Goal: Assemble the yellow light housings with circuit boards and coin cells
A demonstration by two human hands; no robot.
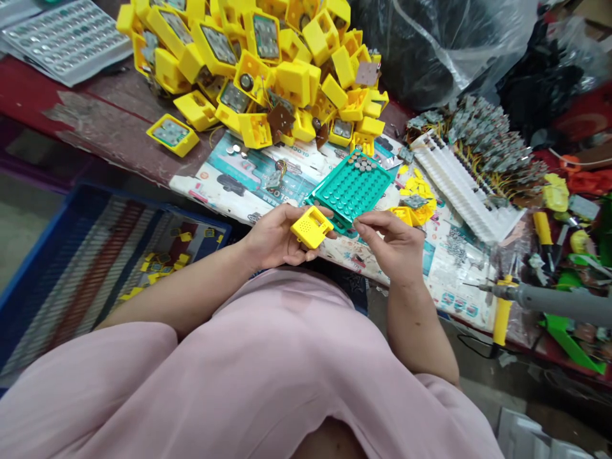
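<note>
My left hand [275,237] is wrapped around a small yellow plastic case [310,233], whose face has a cluster of round holes and a cut-out near one end. To its right, my right hand [396,245] has thumb and forefinger pinched together at the near edge of a green tray [335,178]. Whatever lies between those fingertips is too small to make out. Rows of round wells fill the tray, and several button cells [364,163] are gathered at its far end.
Yellow cases [291,83] are heaped at the back. Small yellow parts [421,191] and a white rack [466,185] with wired circuit boards lie right of the tray. A grey powered screwdriver [564,303] juts in from the right. A blue crate [29,280] stands below left.
</note>
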